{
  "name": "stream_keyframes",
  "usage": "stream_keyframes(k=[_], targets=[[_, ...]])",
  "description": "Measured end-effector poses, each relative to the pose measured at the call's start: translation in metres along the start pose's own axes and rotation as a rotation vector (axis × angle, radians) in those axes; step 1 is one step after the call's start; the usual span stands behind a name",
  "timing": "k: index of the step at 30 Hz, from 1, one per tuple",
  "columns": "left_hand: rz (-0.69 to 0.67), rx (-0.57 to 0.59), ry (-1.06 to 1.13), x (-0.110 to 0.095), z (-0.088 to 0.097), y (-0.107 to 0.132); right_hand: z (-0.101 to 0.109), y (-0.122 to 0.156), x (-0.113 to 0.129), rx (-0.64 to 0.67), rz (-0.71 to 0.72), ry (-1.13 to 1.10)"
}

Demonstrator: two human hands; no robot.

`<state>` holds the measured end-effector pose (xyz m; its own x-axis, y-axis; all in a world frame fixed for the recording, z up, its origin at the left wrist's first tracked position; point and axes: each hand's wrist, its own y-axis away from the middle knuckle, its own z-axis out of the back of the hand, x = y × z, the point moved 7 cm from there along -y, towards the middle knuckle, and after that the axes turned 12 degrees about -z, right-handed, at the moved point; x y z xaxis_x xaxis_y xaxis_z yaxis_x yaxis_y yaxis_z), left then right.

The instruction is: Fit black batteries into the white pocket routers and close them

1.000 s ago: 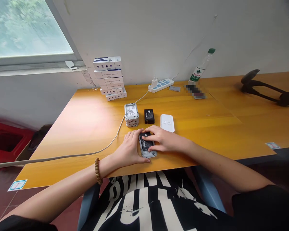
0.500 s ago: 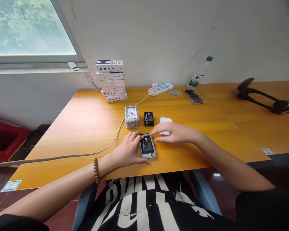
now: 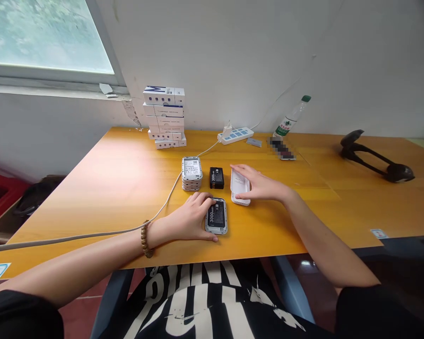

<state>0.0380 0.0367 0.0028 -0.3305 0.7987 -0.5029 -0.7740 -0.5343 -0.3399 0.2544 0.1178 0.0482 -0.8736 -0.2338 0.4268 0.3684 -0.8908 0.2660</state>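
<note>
Left hand: the left hand (image 3: 188,220) is narrowed around the near device, fingertips on its far left corner and thumb by its near edge; a beaded bracelet (image 3: 145,239) circles the wrist.
Held thing: one grey-framed handheld device (image 3: 216,227), flat on the table's near part, with one black 3000mAh battery (image 3: 217,215) seated in it; its long axis points away from the person, and the printed capacity reads along it.
Right hand: the right hand (image 3: 261,186) is spread wide, palm down, lying over one white cover (image 3: 240,190), which sits just right of the device, long axis nearly parallel.
Beside them: one loose black battery (image 3: 216,178) and one stack of matching devices (image 3: 191,173), several high, exact count unclear.
Table: one yellow wooden table (image 3: 92,202), with one white cable (image 3: 92,238) across it.
Far edge: one stack of white boxes (image 3: 163,117), one power strip (image 3: 235,135), one plastic bottle (image 3: 291,117), one pixelated object (image 3: 281,149).
Far right: one black stand (image 3: 374,162).
</note>
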Motion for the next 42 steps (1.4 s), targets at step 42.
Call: stream_keyframes(k=[42], targets=[[0.116,-0.130,0.155,0.009,0.008,0.006,-0.051,0.017,0.050,-0.092,0.230,-0.045]])
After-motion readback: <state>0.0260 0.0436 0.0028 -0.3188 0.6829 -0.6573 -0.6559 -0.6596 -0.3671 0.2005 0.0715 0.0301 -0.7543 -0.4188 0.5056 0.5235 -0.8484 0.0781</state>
